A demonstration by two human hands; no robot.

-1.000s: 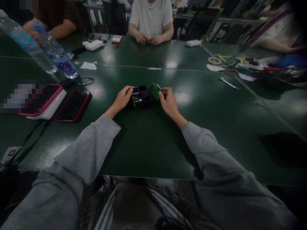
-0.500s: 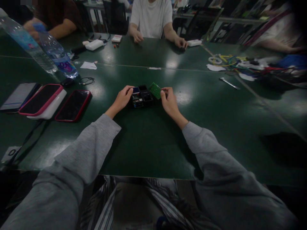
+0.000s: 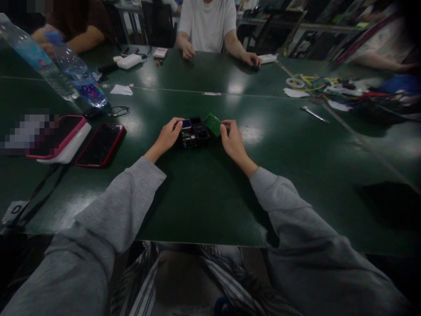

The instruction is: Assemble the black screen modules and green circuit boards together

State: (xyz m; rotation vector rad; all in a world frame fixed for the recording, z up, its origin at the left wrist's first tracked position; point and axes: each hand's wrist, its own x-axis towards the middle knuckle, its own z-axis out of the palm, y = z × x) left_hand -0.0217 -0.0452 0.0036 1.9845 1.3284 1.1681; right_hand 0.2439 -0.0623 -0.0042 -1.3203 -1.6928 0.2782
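A small black electronic module (image 3: 194, 132) with circuit parts sits on the dark green table (image 3: 204, 188) in front of me. My left hand (image 3: 168, 136) grips its left side. My right hand (image 3: 232, 139) pinches the edge of a small green circuit board (image 3: 212, 124), held tilted just above the module's right end. Both arms wear grey sleeves.
Two phones in red cases (image 3: 100, 145) and a white-pink device (image 3: 62, 142) lie at the left, near two water bottles (image 3: 77, 74). A person in a white shirt (image 3: 208, 22) sits across. Tangled coloured wires (image 3: 329, 87) and a metal tool (image 3: 314, 114) lie at the right.
The green board has tilted lower toward the module. The person across has moved one hand out to the right on the table. My hands have barely shifted.
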